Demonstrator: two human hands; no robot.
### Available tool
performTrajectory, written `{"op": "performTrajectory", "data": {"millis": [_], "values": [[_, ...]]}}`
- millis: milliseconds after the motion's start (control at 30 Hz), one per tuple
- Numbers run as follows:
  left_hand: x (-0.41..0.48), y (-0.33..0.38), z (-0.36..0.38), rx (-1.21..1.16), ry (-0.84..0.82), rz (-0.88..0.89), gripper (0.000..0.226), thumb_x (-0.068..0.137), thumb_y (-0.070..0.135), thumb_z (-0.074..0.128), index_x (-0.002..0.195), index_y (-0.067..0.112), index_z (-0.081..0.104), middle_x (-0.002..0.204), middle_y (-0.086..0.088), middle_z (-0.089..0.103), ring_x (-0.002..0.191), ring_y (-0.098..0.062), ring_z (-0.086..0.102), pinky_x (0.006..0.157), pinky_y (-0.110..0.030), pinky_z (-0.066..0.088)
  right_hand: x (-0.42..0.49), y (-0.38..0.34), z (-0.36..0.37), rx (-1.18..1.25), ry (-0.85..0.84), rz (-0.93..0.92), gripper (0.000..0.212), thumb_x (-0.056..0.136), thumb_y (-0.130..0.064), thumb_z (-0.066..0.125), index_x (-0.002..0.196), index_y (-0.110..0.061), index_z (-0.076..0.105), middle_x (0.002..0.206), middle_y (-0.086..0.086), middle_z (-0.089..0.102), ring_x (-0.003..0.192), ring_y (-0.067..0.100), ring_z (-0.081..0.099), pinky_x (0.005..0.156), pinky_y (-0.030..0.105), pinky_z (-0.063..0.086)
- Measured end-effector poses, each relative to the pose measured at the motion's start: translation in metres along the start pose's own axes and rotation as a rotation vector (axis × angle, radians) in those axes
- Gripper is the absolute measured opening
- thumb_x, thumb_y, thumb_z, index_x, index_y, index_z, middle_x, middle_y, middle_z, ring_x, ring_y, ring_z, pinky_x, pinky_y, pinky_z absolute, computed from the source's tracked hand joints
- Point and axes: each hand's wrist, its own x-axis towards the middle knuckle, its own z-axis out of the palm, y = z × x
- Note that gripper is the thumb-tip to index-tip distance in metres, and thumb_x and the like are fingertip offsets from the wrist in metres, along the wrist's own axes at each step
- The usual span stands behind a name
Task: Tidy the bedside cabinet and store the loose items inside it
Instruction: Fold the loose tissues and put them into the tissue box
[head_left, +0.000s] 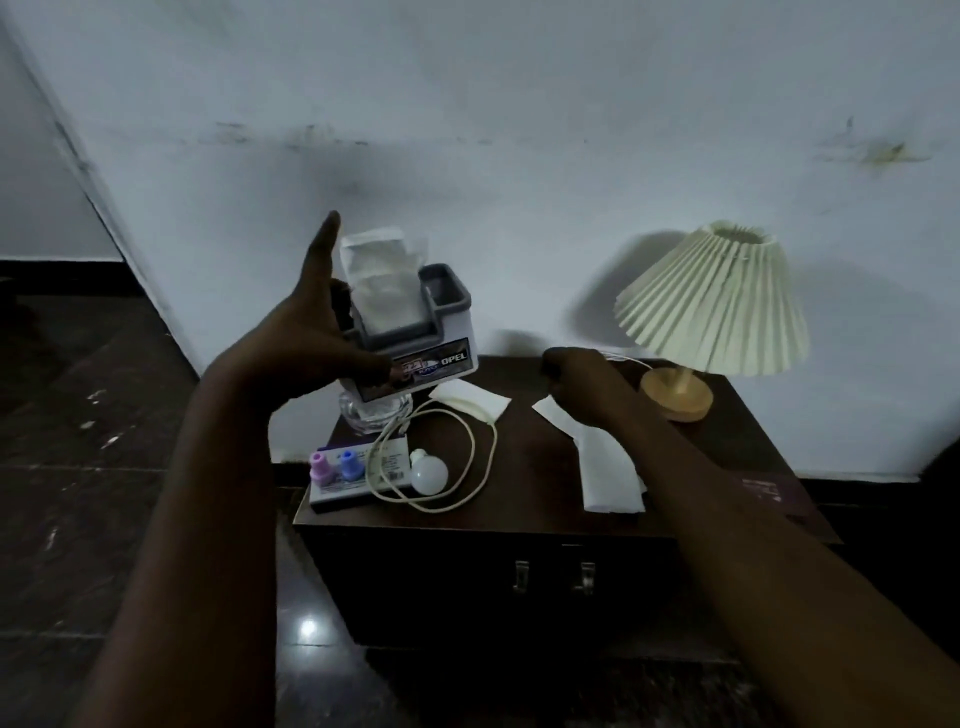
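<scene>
My left hand (311, 332) holds a grey-and-white organiser box (431, 332) with a plastic packet (382, 280) standing in it, lifted above the left rear of the dark wooden bedside cabinet (519, 525). My right hand (576, 374) is closed in a fist over the cabinet top, beside a white tissue (602, 467); I cannot see anything in it. On the cabinet lie another folded tissue (472, 402), a coiled cream cable (447, 457), a white bulb (429, 473), and a flat box (358, 478) carrying a pink bottle (323, 467) and a blue bottle (348, 464).
A pleated cream lamp (711, 306) on a wooden base (675, 389) stands at the cabinet's back right. A glass object (374, 410) sits under the lifted box. Two cabinet door handles (553, 577) face me. A purple booklet (769, 491) lies at the right edge. White wall behind, dark tiled floor left.
</scene>
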Motion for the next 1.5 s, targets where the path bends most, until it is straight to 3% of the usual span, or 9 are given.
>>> {"op": "performTrajectory", "data": {"millis": [100, 267, 567, 667, 767, 967, 1233, 1400, 1500], "values": [[-0.003, -0.009, -0.012, 0.022, 0.034, -0.025, 0.145, 0.068, -0.011, 0.087, 0.16, 0.046, -0.009, 0.105, 0.003, 0.056, 0.087, -0.003, 0.064, 0.06, -0.01, 0.053, 0.032, -0.023, 0.033, -0.003, -0.064, -0.038, 0.019, 0.087, -0.02, 0.063, 0.102, -0.016, 0.074, 0.108, 0.01, 0.075, 0.102, 0.033, 0.069, 0.082, 0.035, 0.052], [0.002, -0.023, -0.006, 0.0, 0.04, -0.009, 0.144, 0.068, -0.014, 0.086, 0.161, 0.045, -0.007, 0.107, 0.002, 0.059, 0.095, -0.008, 0.067, 0.065, -0.015, 0.057, 0.057, -0.043, 0.09, -0.174, -0.126, 0.033, 0.042, 0.098, -0.042, 0.056, 0.132, -0.018, 0.057, 0.142, 0.016, 0.054, 0.132, 0.042, 0.048, 0.104, 0.05, 0.045], [0.014, -0.025, 0.008, -0.006, 0.043, 0.035, 0.147, 0.063, -0.009, 0.092, 0.161, 0.046, -0.003, 0.112, 0.008, 0.053, 0.098, -0.006, 0.063, 0.066, -0.016, 0.058, 0.059, 0.007, 0.025, 0.222, 0.125, 0.26, 0.016, 0.095, -0.022, 0.066, 0.104, -0.009, 0.065, 0.109, 0.014, 0.07, 0.1, 0.03, 0.063, 0.078, 0.037, 0.048], [0.016, -0.019, 0.013, -0.003, 0.038, 0.065, 0.149, 0.06, -0.006, 0.094, 0.161, 0.046, -0.002, 0.118, 0.004, 0.053, 0.104, -0.009, 0.063, 0.067, -0.017, 0.058, 0.047, 0.026, 0.008, 0.054, -0.104, 0.323, 0.025, 0.092, -0.023, 0.07, 0.111, -0.006, 0.07, 0.11, 0.014, 0.071, 0.097, 0.028, 0.067, 0.067, 0.029, 0.045], [0.017, -0.014, 0.019, 0.002, 0.032, 0.099, 0.151, 0.056, 0.001, 0.098, 0.16, 0.047, -0.001, 0.137, -0.009, 0.05, 0.116, -0.02, 0.062, 0.078, -0.024, 0.057, 0.031, 0.036, 0.025, -0.208, -0.262, 0.303, 0.039, 0.09, -0.029, 0.068, 0.125, -0.01, 0.067, 0.122, 0.011, 0.07, 0.112, 0.029, 0.066, 0.089, 0.032, 0.047], [0.014, -0.007, 0.031, -0.003, -0.01, 0.111, 0.154, 0.035, 0.041, 0.097, 0.152, 0.064, 0.0, 0.141, -0.012, 0.049, 0.123, -0.026, 0.061, 0.095, -0.051, 0.059, 0.034, 0.026, 0.039, 0.013, -0.086, 0.263, 0.044, 0.093, -0.01, 0.055, 0.136, -0.009, 0.044, 0.119, 0.019, 0.063, 0.11, 0.039, 0.063, 0.086, 0.04, 0.046], [0.019, -0.017, 0.036, 0.036, -0.001, 0.115, 0.154, 0.036, 0.041, 0.1, 0.15, 0.066, 0.0, 0.142, -0.011, 0.048, 0.126, -0.029, 0.058, 0.099, -0.055, 0.055, 0.021, -0.031, -0.064, 0.389, 0.488, 0.053, 0.025, 0.09, -0.01, 0.063, 0.116, -0.009, 0.066, 0.097, 0.0, 0.068, 0.086, 0.014, 0.061, 0.073, 0.018, 0.045], [0.02, -0.021, 0.052, 0.056, -0.035, 0.121, 0.156, 0.031, 0.048, 0.098, 0.148, 0.071, -0.002, 0.144, -0.012, 0.048, 0.127, -0.032, 0.057, 0.102, -0.059, 0.052, -0.049, -0.018, -0.057, 0.107, -0.007, 0.418, 0.018, 0.095, -0.017, 0.06, 0.106, -0.005, 0.066, 0.099, 0.014, 0.068, 0.084, 0.025, 0.062, 0.066, 0.028, 0.044], [0.021, -0.025, 0.066, 0.05, -0.08, 0.153, 0.156, 0.033, 0.046, 0.097, 0.152, 0.066, -0.002, 0.149, -0.01, 0.044, 0.129, -0.032, 0.056, 0.102, -0.059, 0.052, -0.078, -0.002, -0.02, -0.142, -0.238, 0.414, 0.02, 0.099, -0.022, 0.059, 0.095, -0.003, 0.064, 0.116, 0.022, 0.069, 0.104, 0.035, 0.068, 0.073, 0.034, 0.046]]}}
